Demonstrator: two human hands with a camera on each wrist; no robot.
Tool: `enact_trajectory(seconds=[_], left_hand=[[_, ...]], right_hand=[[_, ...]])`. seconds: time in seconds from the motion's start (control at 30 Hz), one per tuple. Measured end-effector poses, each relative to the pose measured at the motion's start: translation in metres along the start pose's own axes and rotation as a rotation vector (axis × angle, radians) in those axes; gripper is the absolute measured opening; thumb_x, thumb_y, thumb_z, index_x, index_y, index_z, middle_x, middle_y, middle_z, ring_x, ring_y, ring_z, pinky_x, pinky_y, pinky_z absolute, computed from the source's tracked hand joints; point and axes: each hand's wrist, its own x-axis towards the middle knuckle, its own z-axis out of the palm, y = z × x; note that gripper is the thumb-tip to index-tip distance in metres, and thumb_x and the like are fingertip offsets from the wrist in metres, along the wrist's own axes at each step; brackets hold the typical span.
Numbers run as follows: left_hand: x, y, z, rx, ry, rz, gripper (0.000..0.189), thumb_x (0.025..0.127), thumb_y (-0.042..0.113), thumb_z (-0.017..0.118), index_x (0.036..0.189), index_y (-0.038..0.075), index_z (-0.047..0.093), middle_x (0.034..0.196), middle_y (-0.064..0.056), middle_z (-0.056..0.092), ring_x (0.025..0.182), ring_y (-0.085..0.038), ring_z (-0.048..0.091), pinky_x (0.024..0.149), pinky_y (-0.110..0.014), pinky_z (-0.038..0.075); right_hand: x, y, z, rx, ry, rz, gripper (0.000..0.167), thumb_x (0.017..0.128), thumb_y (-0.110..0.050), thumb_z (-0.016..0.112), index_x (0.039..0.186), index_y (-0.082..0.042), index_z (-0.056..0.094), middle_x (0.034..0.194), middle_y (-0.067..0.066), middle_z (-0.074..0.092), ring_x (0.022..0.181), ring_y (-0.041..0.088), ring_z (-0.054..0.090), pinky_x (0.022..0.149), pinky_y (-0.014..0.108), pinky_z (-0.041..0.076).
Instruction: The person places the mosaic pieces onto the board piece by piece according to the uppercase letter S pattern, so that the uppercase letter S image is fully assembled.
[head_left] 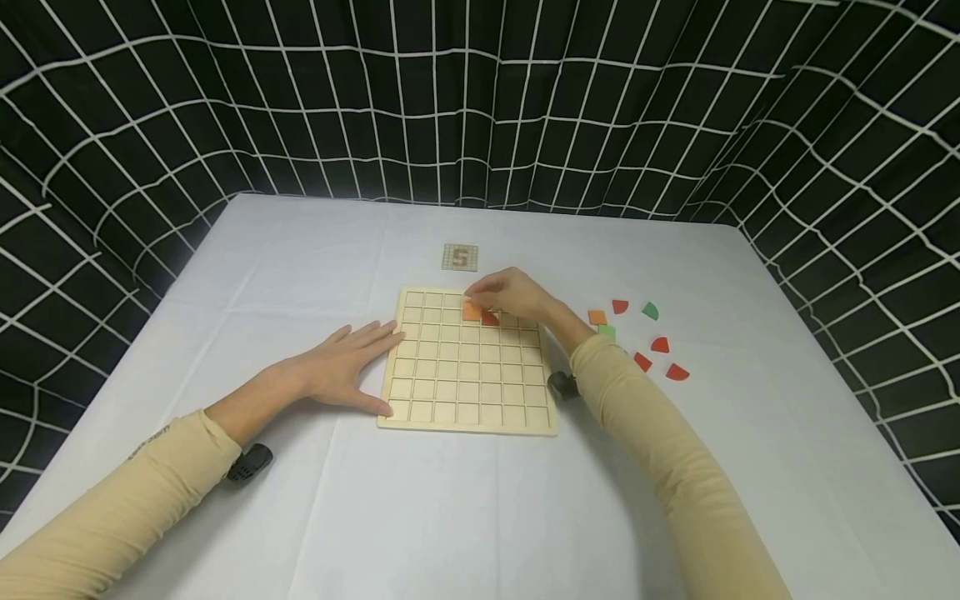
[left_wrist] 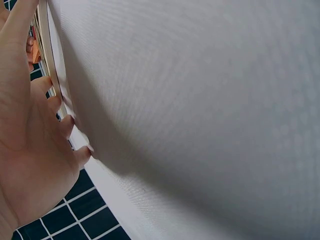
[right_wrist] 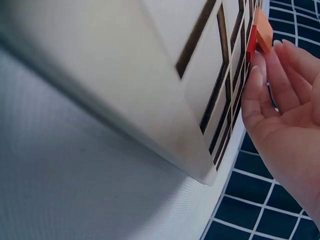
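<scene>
A wooden grid board [head_left: 447, 372] lies flat on the white table. My right hand [head_left: 513, 294] is over its far rows and pinches an orange square tile [head_left: 471, 312] by its far side. In the right wrist view that orange tile [right_wrist: 264, 32] is tilted against the board. Right beside it, a red piece [head_left: 490, 318] lies in a square of the grid, partly covered by the hand. My left hand [head_left: 341, 367] rests with fingers spread at the board's left edge, thumb and fingertips touching the rim. The left wrist view shows this hand [left_wrist: 37, 130] along the board's side.
Beyond the board lies a small pattern card [head_left: 460, 257] marked with an S-like figure. To the right are loose pieces: an orange square [head_left: 597, 317], a light green square [head_left: 607, 332], a green quarter-round [head_left: 650, 311] and several red ones, such as this red quarter-round [head_left: 677, 372].
</scene>
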Motion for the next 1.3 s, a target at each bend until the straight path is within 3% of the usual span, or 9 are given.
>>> enact_trajectory(seconds=[0.23, 0.6, 1.0, 1.2, 1.3], left_hand=[[0.000, 0.000, 0.000, 0.001, 0.008, 0.006, 0.115, 0.070, 0.078, 0.060, 0.154, 0.012, 0.017, 0.159, -0.009, 0.008, 0.143, -0.032, 0.007, 0.111, -0.058, 0.005], [-0.001, 0.001, 0.000, 0.001, 0.000, -0.005, 0.115, 0.070, 0.077, 0.060, 0.154, 0.013, 0.016, 0.159, -0.008, 0.006, 0.144, -0.031, 0.005, 0.111, -0.057, 0.004], [0.000, -0.001, 0.002, 0.001, 0.001, 0.004, 0.115, 0.070, 0.078, 0.059, 0.154, 0.013, 0.016, 0.159, -0.008, 0.007, 0.144, -0.031, 0.006, 0.111, -0.058, 0.004], [0.000, 0.000, 0.001, 0.002, 0.009, 0.011, 0.114, 0.071, 0.077, 0.060, 0.153, 0.011, 0.018, 0.159, -0.011, 0.009, 0.143, -0.033, 0.007, 0.110, -0.059, 0.005], [-0.001, 0.001, 0.000, 0.003, 0.003, 0.002, 0.114, 0.070, 0.077, 0.060, 0.153, 0.011, 0.017, 0.159, -0.010, 0.008, 0.143, -0.033, 0.007, 0.111, -0.058, 0.005]], right_hand=[[0.000, 0.000, 0.000, 0.011, -0.001, 0.003, 0.023, 0.093, -0.019, 0.064, 0.112, -0.007, 0.070, 0.088, 0.006, 0.071, 0.087, 0.019, 0.065, 0.083, 0.032, 0.050], [-0.001, -0.002, 0.001, -0.021, -0.010, 0.010, 0.026, 0.093, -0.021, 0.064, 0.114, -0.008, 0.068, 0.094, 0.004, 0.071, 0.091, 0.018, 0.063, 0.088, 0.035, 0.047], [-0.001, 0.003, -0.001, 0.063, -0.014, -0.013, 0.031, 0.092, -0.017, 0.065, 0.120, -0.004, 0.064, 0.102, 0.009, 0.070, 0.092, 0.021, 0.064, 0.086, 0.034, 0.049], [-0.003, 0.005, -0.009, 0.177, -0.030, -0.029, 0.032, 0.098, -0.013, 0.053, 0.126, 0.000, 0.058, 0.109, 0.017, 0.066, 0.099, 0.027, 0.063, 0.086, 0.036, 0.050], [-0.004, 0.003, -0.015, 0.168, -0.017, -0.016, 0.035, 0.100, -0.020, 0.049, 0.128, -0.002, 0.058, 0.113, 0.015, 0.065, 0.100, 0.027, 0.062, 0.087, 0.037, 0.050]])
